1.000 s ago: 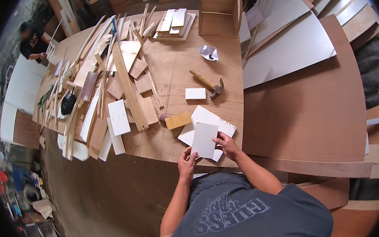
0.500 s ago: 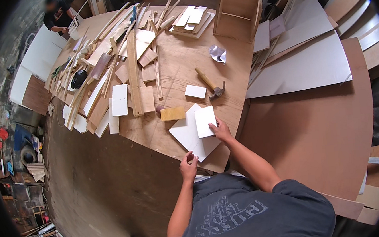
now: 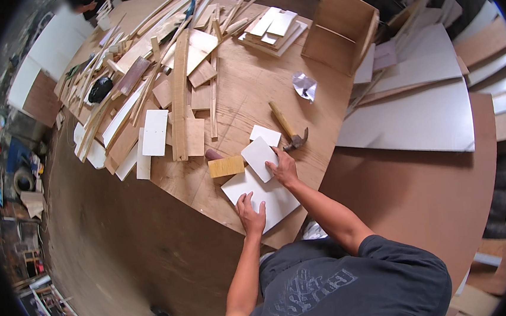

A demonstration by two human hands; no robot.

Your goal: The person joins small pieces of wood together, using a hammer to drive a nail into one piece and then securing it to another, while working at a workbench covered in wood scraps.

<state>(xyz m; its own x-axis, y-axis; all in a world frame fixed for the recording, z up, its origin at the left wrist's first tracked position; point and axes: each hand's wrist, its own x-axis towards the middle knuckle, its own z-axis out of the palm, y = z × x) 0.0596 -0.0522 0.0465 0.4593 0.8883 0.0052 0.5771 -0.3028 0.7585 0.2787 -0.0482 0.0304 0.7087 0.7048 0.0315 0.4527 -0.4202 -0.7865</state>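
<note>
My right hand (image 3: 281,166) grips the right edge of a small white panel (image 3: 259,156), with its fingers closed on that edge. Underneath lies a larger white board (image 3: 275,200) near the table's front corner. Over the larger board's left part is my left hand (image 3: 251,214), fingers apart and holding nothing; whether it touches the board I cannot tell. A yellow wooden block (image 3: 226,167) sits left of the panel, beside a dark reddish piece (image 3: 213,154). Beyond the panel lies another small white piece (image 3: 265,134), and a claw hammer (image 3: 286,124) rests to its right.
Scrap strips and boards (image 3: 180,98) cover the table's left side. Crumpled silvery material (image 3: 304,87), stacked white panels (image 3: 272,26) and an open wooden box (image 3: 341,29) are farther back. Large white sheets (image 3: 407,119) stand to the right. A person (image 3: 87,3) is at the far left.
My right hand has moved the small white panel left and tilted it over the larger board. My left hand has come forward from the board's near corner onto its left part. The view has shifted.
</note>
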